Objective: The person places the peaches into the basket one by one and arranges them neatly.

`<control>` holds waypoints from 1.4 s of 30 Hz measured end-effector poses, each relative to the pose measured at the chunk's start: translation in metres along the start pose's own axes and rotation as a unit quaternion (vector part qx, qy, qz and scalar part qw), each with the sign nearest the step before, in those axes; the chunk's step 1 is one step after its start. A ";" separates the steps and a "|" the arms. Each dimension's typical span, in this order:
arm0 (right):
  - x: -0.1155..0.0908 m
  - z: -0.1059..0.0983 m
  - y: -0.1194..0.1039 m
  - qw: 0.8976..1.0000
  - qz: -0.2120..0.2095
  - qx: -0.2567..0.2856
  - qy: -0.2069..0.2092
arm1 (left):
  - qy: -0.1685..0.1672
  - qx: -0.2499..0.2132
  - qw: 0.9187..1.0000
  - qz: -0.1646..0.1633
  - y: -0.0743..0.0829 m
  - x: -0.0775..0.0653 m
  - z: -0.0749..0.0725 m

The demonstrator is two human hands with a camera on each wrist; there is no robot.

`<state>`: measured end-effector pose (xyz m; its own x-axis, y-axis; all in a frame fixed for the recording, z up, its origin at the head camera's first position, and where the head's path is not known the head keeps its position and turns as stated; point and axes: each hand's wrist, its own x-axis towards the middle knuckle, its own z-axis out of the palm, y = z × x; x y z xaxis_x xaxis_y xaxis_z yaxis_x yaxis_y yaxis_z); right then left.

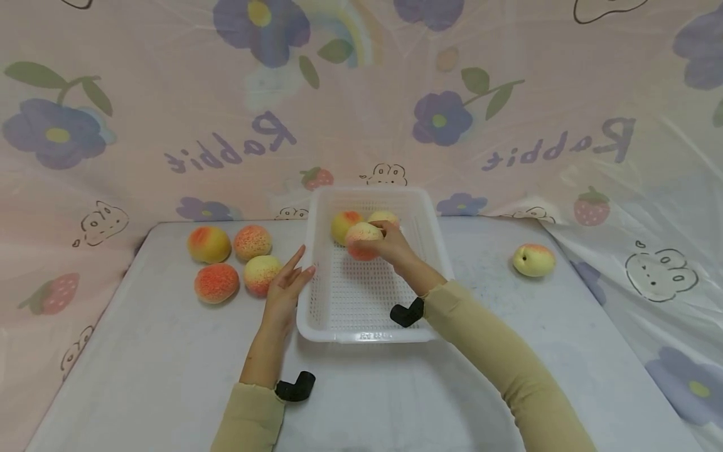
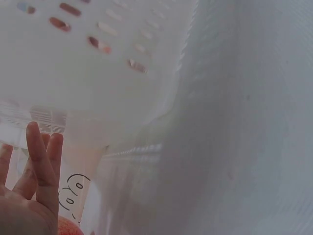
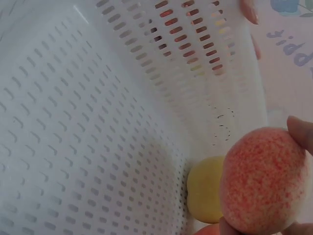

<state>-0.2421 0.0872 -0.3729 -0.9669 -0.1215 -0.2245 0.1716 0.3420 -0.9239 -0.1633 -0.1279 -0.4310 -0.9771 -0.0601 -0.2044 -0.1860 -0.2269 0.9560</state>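
My right hand [image 1: 397, 246] grips a pink-and-yellow peach [image 1: 361, 233] inside the far half of a white perforated plastic basket [image 1: 353, 298]. In the right wrist view, fingertips hold the speckled peach [image 3: 261, 181] from its sides, in front of a yellow one [image 3: 204, 191]. Two peaches lie at the basket's far end: a yellow-red one [image 1: 342, 226] and a pale one [image 1: 384, 218], partly hidden by the hand. At the basket's left rim, my left hand [image 1: 282, 298] rests with its fingers stretched out; the left wrist view shows those fingers [image 2: 44, 181] against the basket's wall.
Several peaches [image 1: 217, 282] are grouped on the table [image 1: 158, 358] left of the basket, one close beside my left hand. A single yellow-pink peach [image 1: 533, 260] lies at the far right. A printed cloth [image 1: 361, 113] hangs behind the table.
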 end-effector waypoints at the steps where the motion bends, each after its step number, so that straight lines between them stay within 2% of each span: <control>1: 0.001 0.002 0.000 1.000 -0.002 -0.002 -0.003 | 0.000 -0.001 1.000 0.001 0.000 0.000 0.000; 18: 0.017 0.022 0.014 0.996 -0.015 -0.089 -0.021 | 0.008 0.008 1.000 -0.004 0.001 -0.001 0.002; 24: 0.021 0.026 0.016 0.993 -0.009 -0.109 -0.036 | 0.010 0.013 1.000 -0.014 0.001 -0.001 0.002; 30: 0.023 0.030 0.016 0.990 0.000 -0.135 -0.049 | 0.010 0.010 1.000 -0.010 -0.001 -0.001 0.001; 38: 0.026 0.036 0.017 0.988 -0.007 -0.150 -0.046 | 0.010 0.013 1.000 0.000 -0.002 -0.001 0.001; 42: 0.025 0.037 0.012 0.989 -0.009 -0.138 -0.047 | 0.011 0.018 1.000 0.000 0.000 -0.001 0.000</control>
<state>-0.2576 0.0538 -0.4012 -0.9449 -0.2122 -0.2493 0.0838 0.5793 -0.8108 -0.1627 -0.1276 -0.4312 -0.9744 -0.0820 -0.2095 -0.1909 -0.1911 0.9628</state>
